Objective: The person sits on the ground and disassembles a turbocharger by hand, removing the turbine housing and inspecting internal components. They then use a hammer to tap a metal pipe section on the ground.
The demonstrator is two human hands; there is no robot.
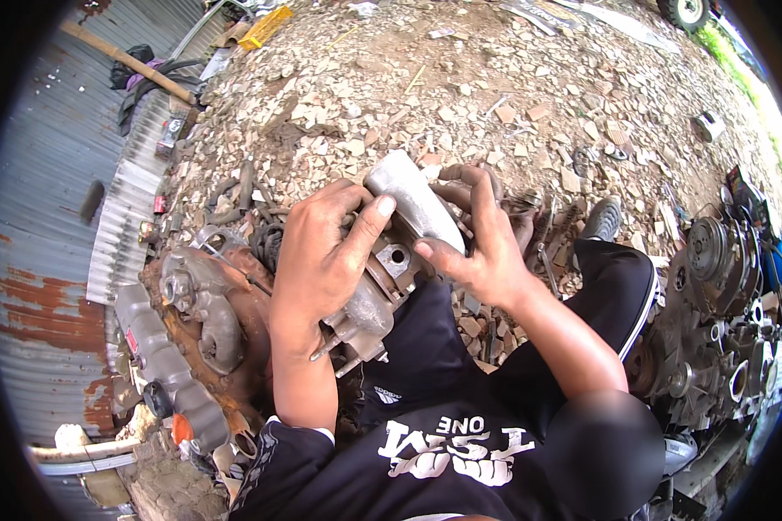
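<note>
A silver-grey cast-metal engine part [414, 201] is held up in front of my lap, tilted, with its smooth rounded end pointing away from me. My left hand [323, 239] is closed on its left side, thumb laid along the top. From the right, my right hand [487, 247] grips it with the thumb on the near side and fingers curled round the far side. Between the hands shows a flange with a round bolt hole [397, 257]. The rougher lower end, with thin studs sticking out, hangs below my left hand; part of the casting is hidden by that hand.
On the left lie a grey valve cover [169, 365] and a rusty engine housing [243, 286]. Beyond them stands a corrugated metal wall [39, 234] with a wooden pole [135, 62]. Greasy engine parts [712, 347] are heaped at right. Broken rubble [495, 95] covers the ground ahead.
</note>
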